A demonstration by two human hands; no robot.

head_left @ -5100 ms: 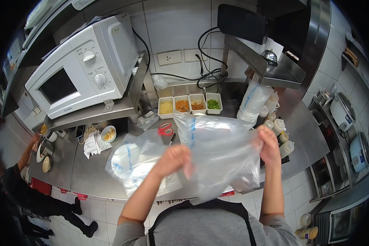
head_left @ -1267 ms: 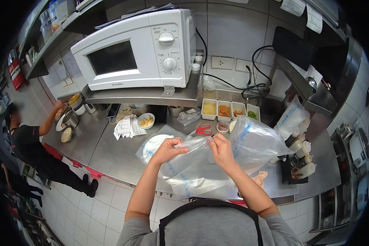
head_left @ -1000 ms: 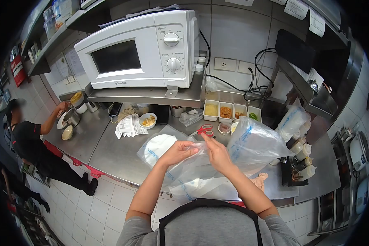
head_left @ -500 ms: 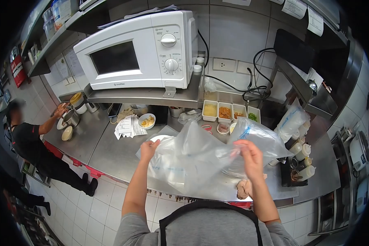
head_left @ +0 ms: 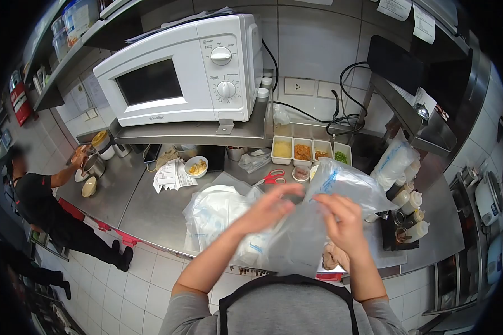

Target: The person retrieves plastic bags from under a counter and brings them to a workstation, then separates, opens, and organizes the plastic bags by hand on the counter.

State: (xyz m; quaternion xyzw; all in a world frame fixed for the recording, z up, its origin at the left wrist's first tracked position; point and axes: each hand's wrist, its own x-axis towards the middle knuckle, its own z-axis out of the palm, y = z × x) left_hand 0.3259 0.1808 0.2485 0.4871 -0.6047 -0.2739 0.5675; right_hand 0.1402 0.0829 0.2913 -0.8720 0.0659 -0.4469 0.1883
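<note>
Steel worktop [head_left: 115, 195] runs beneath a white microwave [head_left: 190, 78] on a shelf [head_left: 193, 132]. Over its front edge hangs a clear bag [head_left: 296, 240], its top pinched in the grip of the right hand [head_left: 341, 220]. The left hand [head_left: 265, 211], blurred, is beside it, its grip open. Red scissors [head_left: 274, 177] lie beyond, near four food tubs [head_left: 282, 160].

One microwave [head_left: 179, 72] has two dials [head_left: 221, 55]. The surface [head_left: 145, 209] carries four rectangular tubs [head_left: 282, 149], one pair of red-handled scissors [head_left: 274, 176], one white bowl [head_left: 197, 166] of food and one beige bowl [head_left: 89, 187]. There is one call bell [head_left: 421, 112] and two rice cookers [head_left: 488, 192]. Squeeze bottles [head_left: 417, 231] and clear plastic bags [head_left: 349, 187] overlap too much to count.
</note>
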